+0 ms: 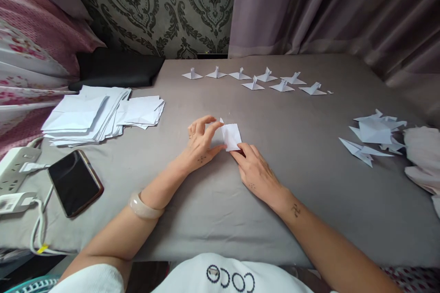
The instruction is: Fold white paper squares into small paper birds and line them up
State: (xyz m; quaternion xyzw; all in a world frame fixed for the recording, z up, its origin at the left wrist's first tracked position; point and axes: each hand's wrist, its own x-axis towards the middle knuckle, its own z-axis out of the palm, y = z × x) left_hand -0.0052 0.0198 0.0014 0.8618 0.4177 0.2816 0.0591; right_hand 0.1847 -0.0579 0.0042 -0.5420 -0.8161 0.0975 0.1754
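Note:
A small folded white paper (231, 136) lies on the grey table (295, 169) in front of me. My left hand (201, 142) pinches its left edge between thumb and fingers. My right hand (256, 171) rests flat on the table with its fingertips pressing the paper's lower right corner. A pale bangle sits on my left wrist.
Several finished folded paper figures (254, 78) stand in rows at the back. More folded pieces (374, 135) lie at the right near a pale cloth (422, 155). Stacks of white sheets (99, 112) lie at the left, with a phone (74, 182) and a power strip (15, 169).

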